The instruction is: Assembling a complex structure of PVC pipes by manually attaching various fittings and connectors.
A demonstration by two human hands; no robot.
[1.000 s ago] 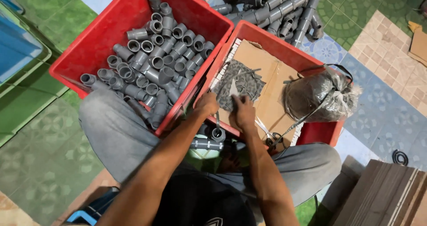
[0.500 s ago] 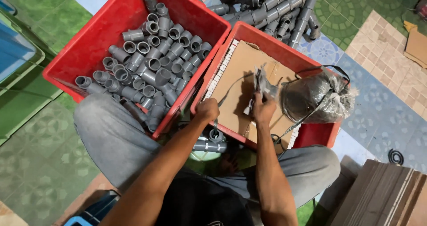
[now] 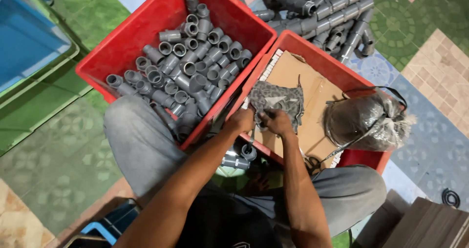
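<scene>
A: Grip check: left hand (image 3: 243, 120) and right hand (image 3: 276, 121) both pinch the patterned grey cloth (image 3: 278, 100), centre frame, over cardboard (image 3: 312, 89) in the right red crate (image 3: 312, 55).

B: Risk?

A: Likely snag on the crate rim; cloth slips.

A floor of patterned tiles (image 3: 58, 165) in green, blue, pink and beige squares, evenly lit. A blue plastic tub with a green rim (image 3: 29, 48) sits at the left edge. Stacked brown boards (image 3: 430, 226) lie at the lower right.
</scene>
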